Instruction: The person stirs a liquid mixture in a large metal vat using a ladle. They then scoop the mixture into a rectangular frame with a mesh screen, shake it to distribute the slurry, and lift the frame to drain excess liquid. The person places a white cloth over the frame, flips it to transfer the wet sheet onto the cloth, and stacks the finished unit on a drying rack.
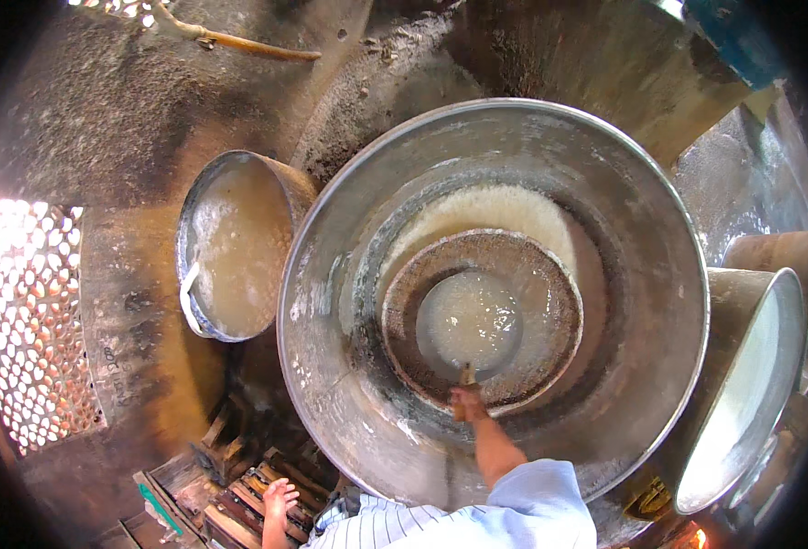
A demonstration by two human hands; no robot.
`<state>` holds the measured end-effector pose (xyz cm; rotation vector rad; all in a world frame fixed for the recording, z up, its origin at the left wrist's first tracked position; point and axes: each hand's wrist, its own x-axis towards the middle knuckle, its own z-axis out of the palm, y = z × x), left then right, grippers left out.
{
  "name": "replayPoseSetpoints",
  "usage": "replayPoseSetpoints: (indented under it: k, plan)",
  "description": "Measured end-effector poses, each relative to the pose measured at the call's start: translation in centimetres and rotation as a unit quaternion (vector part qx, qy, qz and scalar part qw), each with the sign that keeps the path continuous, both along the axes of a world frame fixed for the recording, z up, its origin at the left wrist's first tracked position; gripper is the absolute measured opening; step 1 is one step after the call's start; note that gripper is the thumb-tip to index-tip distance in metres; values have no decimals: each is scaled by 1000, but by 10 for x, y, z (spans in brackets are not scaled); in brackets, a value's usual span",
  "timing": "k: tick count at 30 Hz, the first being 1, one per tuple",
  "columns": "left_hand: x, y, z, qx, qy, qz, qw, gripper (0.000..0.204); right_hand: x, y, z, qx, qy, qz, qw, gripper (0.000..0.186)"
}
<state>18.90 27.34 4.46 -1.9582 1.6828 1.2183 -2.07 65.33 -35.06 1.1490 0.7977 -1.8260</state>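
Note:
My right hand (467, 403) is closed on the dark handle of a ladle (424, 331). Its round grey bowl holds cloudy, glinting liquid. The ladle is inside a round brown vessel (550, 371) with a speckled rim, where more of that liquid shows. Around this vessel spreads a large metal vat (637, 215) with a worn grey wall; a pale layer (505, 201) lies along its far inner side. At lower left, my left hand (280, 497) hangs with nothing in it, fingers loosely apart, above wooden slats (239, 508).
Left of the vat stands a metal pot (189, 247) of murky liquid with a white cloth strip (189, 297) on its rim. At right, a tilted-looking metal pot (788, 302) holds whitish contents. A small flame (700, 538) shows at lower right. A stick (267, 46) lies at the top left.

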Motion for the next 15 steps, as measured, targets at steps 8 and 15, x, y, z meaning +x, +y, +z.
replayPoseSetpoints:
  k: [8, 15]
  plan:
    - [-36, -27, -47, 71, 86, -72, 991, 22, -8, -51, 201, -8, 66, -103, 992, 16]
    - [-98, -44, -101, 147, 171, -155, 962, 30, 89, 58, 365, 79, 140, -111, 981, 9]
